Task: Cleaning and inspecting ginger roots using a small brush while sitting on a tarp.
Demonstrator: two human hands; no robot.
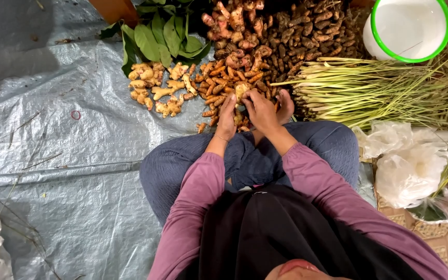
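1. Near the centre of the frame, slightly above middle: left hand [227,115] and right hand [260,110] side by side, both reaching into a heap of orange turmeric roots [223,85].
2. Held between the two hands: one pale knobbly root piece [241,91], fingers of both hands curled about it; exact grip partly hidden by the fingers.
3. On the left wrist: thin bracelet [220,138].
4. Left of the turmeric: small pile of pale ginger pieces [157,89], spread on a grey plastic sheet [53,129].
5. Upper centre: pinkish-brown galangal rhizomes [237,31], and beside them toward the right a darker heap of small brown roots [307,31].
6. Upper left of centre: bunch of broad green leaves [162,36], touching the ginger pile.
7. Right of centre: bundle of lemongrass stalks [369,91], lying across, cut ends pointing toward the hands.
8. Upper right corner: white bucket with a green rim [444,39].
9. Right edge, below the lemongrass: crumpled clear plastic bags [410,166].
10. Lower half: crossed legs in blue-grey trousers [182,166], mauve sleeves [193,207], bare foot [287,106] just right of the right hand.
11. Left of centre on the sheet: small red rubber band [75,114], well apart from everything else.
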